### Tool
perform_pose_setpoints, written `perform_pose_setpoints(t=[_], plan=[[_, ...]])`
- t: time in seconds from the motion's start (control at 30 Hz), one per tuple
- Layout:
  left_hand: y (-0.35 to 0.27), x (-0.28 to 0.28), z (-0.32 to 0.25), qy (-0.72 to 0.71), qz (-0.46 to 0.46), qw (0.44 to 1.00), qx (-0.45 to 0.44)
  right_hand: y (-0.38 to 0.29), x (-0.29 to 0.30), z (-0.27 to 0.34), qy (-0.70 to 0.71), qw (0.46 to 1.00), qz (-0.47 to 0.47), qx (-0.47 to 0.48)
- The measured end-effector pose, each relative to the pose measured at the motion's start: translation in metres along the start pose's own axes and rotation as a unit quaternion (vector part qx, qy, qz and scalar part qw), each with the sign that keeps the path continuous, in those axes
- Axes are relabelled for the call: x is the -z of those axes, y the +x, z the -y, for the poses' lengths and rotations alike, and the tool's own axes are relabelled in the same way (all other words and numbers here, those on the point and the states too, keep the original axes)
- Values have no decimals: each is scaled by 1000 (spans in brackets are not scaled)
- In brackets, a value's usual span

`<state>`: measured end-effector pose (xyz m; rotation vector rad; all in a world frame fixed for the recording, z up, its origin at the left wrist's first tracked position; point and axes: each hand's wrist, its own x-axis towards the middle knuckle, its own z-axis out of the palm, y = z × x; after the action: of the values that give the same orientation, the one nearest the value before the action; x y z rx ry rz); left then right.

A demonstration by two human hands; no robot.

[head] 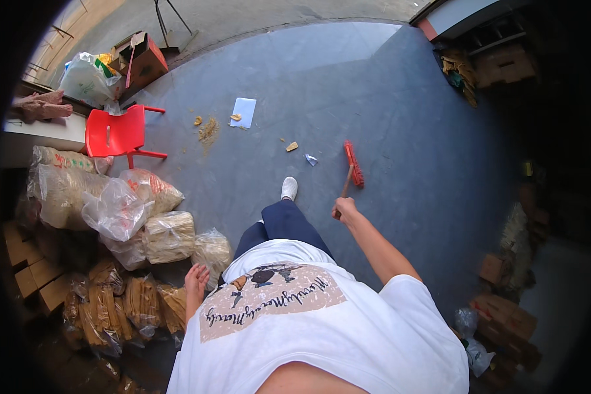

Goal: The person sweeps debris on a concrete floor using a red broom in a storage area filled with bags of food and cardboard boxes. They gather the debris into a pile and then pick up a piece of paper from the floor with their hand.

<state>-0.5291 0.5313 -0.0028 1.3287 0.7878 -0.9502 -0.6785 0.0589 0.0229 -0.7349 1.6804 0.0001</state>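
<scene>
My right hand (344, 209) is closed around the wooden handle (347, 181) of a broom. Its red bristle head (354, 164) is low over the grey floor, ahead and to the right of my white shoe (289, 187); whether the bristles touch the floor I cannot tell. My left hand (197, 279) hangs at my side with nothing in it, fingers apart, near a clear bag of pale dried goods (213, 251). On the floor ahead are a heap of brownish debris (208, 132), a white sheet (245, 111) with a yellowish scrap on it, a tan piece (292, 147) and a crumpled white scrap (311, 159).
A red plastic chair (120, 132) stands at the left beside stuffed plastic sacks (69, 192). Behind it are a white plastic bag (87, 79) and an open carton (147, 61). Bundled brown goods (103, 310) lie lower left. Cartons (505, 312) line the dark right side.
</scene>
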Motion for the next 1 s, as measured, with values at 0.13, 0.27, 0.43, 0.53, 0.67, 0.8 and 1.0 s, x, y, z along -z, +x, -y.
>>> perform_pose_setpoints(t=[0.13,0.27,0.43,0.53,0.67,0.8,1.0], plan=[[25,37,58,-8,69,996,51,-49,-58,15,35,983,175,-40],[39,21,71,71,83,993,39,-44,-81,51,208,905,329,-174],[39,-17,37,48,92,994,20,-14,-38,80,344,795,437,-241],[27,-76,-11,-4,19,999,42,-30,-5,85,261,881,376,-122],[11,-138,-63,44,34,998,9,-48,47,93,156,963,217,20],[23,-158,-74,70,61,995,25,-23,94,92,85,990,56,92],[44,-176,-76,125,50,989,68,78,172,109,57,989,-117,73]])
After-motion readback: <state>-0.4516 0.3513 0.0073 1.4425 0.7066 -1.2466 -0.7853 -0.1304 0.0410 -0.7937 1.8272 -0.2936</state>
